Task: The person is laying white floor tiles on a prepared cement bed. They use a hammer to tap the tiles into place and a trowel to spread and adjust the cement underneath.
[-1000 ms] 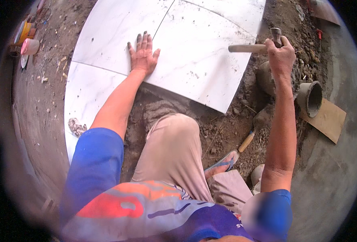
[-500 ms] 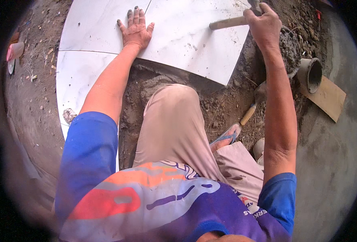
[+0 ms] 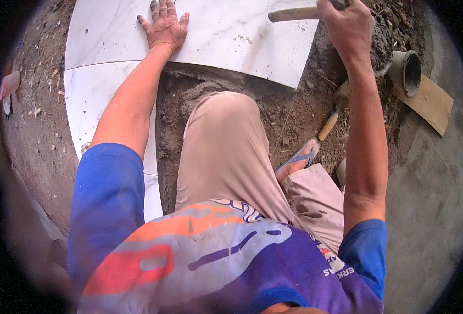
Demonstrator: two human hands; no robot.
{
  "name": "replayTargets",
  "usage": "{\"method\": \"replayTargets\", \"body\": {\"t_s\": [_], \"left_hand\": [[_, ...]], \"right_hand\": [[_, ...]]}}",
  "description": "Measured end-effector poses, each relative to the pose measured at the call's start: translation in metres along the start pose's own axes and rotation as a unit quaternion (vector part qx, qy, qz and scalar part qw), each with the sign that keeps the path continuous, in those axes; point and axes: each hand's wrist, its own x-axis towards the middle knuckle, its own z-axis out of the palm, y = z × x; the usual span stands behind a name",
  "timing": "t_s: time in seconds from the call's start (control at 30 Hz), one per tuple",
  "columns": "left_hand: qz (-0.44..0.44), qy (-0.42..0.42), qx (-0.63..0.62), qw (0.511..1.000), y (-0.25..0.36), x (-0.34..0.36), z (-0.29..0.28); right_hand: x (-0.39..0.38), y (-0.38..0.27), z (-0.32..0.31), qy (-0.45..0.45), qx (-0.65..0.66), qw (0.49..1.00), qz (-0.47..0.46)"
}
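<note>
My left hand (image 3: 164, 29) lies flat with fingers spread on a white marble-patterned tile (image 3: 221, 47). My right hand (image 3: 348, 27) is closed round a hammer (image 3: 294, 14), gripping it close to its dark head, which is partly hidden by the fingers. The wooden handle points left over the tile's right part; whether its end touches the surface I cannot tell. Other white tiles (image 3: 100, 83) adjoin at the left, with thin joints between them. Below my right hand, a trowel (image 3: 327, 127) with a wooden handle lies on the soil, its blade partly behind my forearm.
Bare brown soil (image 3: 176, 104) borders the tile's near edge, around my knee. At the right are wet grey mortar (image 3: 380, 49), a grey cylindrical container (image 3: 411, 73) on its side and a flat board (image 3: 434, 107). A pink container (image 3: 10, 85) sits far left.
The view has shifted, so the tiles and both hands sit higher in the picture. My left hand stays flat on the tile, and my right hand still grips the hammer.
</note>
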Motion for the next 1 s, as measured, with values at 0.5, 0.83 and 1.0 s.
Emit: {"method": "replayTargets", "body": {"t_s": [0.5,0.83,1.0], "left_hand": [[-0.122,0.072,0.043,0.989,0.043,0.037,0.023],[-0.26,0.102,-0.022,0.96,0.14,0.075,-0.005],[-0.27,0.088,0.009,0.959,0.135,0.075,-0.001]], "right_hand": [[-0.105,0.06,0.015,0.085,0.14,0.986,0.043],[0.06,0.092,-0.011,0.113,0.039,0.992,0.046],[0.076,0.099,-0.008,0.107,0.05,0.992,0.041]]}}
